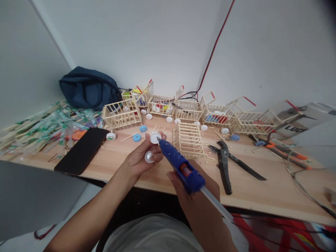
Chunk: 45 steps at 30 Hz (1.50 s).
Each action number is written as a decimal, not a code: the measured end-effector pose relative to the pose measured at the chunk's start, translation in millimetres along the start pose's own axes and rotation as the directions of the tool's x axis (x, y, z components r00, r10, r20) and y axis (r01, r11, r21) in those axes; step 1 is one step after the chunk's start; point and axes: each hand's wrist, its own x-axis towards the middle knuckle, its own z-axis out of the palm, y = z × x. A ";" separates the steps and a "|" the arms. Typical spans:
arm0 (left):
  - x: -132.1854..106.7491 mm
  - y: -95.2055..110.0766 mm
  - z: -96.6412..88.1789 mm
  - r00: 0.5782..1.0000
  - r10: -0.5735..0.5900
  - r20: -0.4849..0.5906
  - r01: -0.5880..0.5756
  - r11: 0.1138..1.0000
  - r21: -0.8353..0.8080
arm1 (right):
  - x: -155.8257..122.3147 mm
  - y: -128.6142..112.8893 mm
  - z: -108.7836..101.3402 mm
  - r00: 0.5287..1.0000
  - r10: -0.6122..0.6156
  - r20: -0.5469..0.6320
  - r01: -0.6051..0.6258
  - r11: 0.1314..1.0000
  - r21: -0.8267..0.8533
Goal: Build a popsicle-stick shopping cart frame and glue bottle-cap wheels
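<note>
Pinched in the fingertips of my left hand is a white bottle cap, its hollow side facing me. A second, whitish cap rests against the lower fingers of that hand. My right hand is wrapped round a blue glue gun, with a clear glue stick poking out of its back. The nozzle tip is at the held cap's right edge; whether it touches is hard to see. Just beyond lies a small stick frame, and blue caps sit left of it.
Several little stick carts with cap wheels line the back of the table. To the left are a black phone, wrapped sticks and a blue bag. Black pliers and orange-handled cutters lie right.
</note>
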 end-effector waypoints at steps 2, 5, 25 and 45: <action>-0.5 -0.2 0.1 1.000 0.002 -0.010 -0.002 1.000 0.001 | 0.1 1.1 -0.1 1.000 -0.002 0.028 0.002 1.000 0.009; -0.9 -0.7 -0.5 0.999 -0.009 -0.031 0.009 1.000 0.011 | -0.1 3.0 1.3 0.999 0.005 0.041 -0.006 1.000 0.018; -0.3 -1.1 -3.8 1.000 -0.012 -0.001 0.012 0.998 0.064 | 0.9 2.9 3.7 0.998 0.005 0.063 -0.007 0.999 0.031; -1.1 0.0 -5.7 1.000 -0.005 -0.023 0.006 0.999 0.052 | -1.8 2.6 3.4 0.992 0.068 0.110 -0.075 0.995 0.061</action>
